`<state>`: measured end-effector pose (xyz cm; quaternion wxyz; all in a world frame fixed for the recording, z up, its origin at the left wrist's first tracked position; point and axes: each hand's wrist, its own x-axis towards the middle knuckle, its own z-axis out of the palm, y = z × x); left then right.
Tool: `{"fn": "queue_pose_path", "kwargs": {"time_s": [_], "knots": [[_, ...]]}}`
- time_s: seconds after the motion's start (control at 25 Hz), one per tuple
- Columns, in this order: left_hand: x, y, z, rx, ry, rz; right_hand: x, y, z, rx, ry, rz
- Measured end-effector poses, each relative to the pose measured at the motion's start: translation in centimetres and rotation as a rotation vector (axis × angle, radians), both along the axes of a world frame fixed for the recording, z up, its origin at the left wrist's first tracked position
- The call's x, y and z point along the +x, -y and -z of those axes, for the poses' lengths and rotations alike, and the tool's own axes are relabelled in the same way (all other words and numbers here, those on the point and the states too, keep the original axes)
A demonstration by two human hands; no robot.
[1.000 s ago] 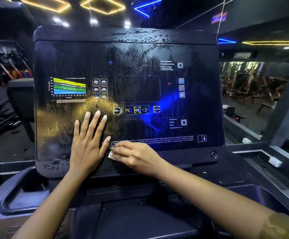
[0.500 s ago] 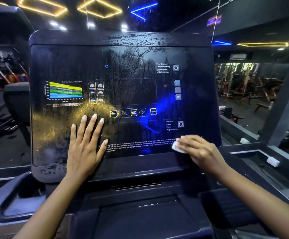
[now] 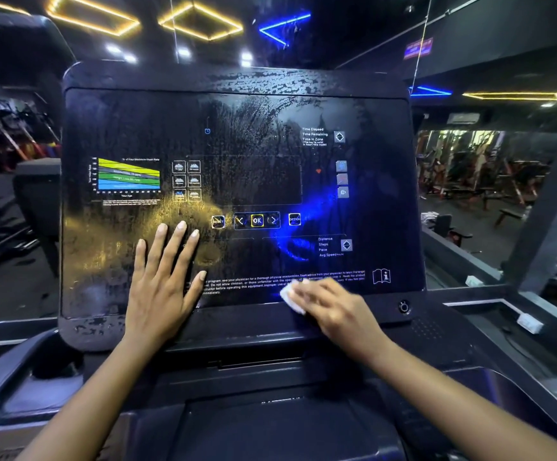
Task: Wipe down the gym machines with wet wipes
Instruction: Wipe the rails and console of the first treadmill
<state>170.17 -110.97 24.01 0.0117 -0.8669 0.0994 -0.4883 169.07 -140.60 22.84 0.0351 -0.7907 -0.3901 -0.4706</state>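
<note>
A large black console panel (image 3: 243, 134) of a gym machine fills the view, streaked with wet smears across its top and middle. My left hand (image 3: 162, 281) lies flat on its lower left part, fingers straight and spread. My right hand (image 3: 328, 309) presses a small white wet wipe (image 3: 292, 299) against the bottom edge of the panel, right of centre, fingers bent over the wipe. Most of the wipe is hidden under the fingers, and the hand is blurred.
Buttons marked RESET, OK (image 3: 257, 220) and OPTION sit mid-panel, with a colour chart (image 3: 129, 176) at left. A grey handle and tray (image 3: 14, 387) curve at lower left. A ledge (image 3: 489, 304) with a small white block (image 3: 531, 322) lies right. Other gym machines stand behind.
My right hand swept the wipe right along the panel's bottom edge, then came back left toward the middle. My left hand stayed flat in place.
</note>
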Motion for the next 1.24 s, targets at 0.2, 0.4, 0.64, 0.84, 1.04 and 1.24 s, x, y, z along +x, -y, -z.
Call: {"fn": "queue_pose_path", "kwargs": {"time_s": [0.2, 0.4, 0.64, 0.84, 1.04, 1.24], "knots": [[-0.1, 0.1, -0.1, 0.001, -0.013, -0.007, 1.6, -1.0, -4.4, 0.097, 0.034, -0.087], [-0.1, 0.2, 0.0, -0.01, -0.013, 0.002, 4.9, -5.2, -8.5, 0.227, 0.03, 0.033], [0.0, 0.1, 0.0, -0.006, -0.02, -0.002, -0.2, -5.3, -0.4, -0.046, 0.037, -0.141], [-0.1, 0.2, -0.2, -0.019, -0.027, 0.003, 3.9, -8.0, -8.3, 0.104, 0.014, -0.1], [-0.4, 0.1, -0.2, -0.032, -0.044, 0.034, 3.5, -11.3, -6.5, 0.01, 0.085, -0.093], [-0.7, 0.2, -0.5, -0.085, -0.071, 0.083, 0.4, -9.8, -0.6, -0.123, 0.028, -0.2]]}}
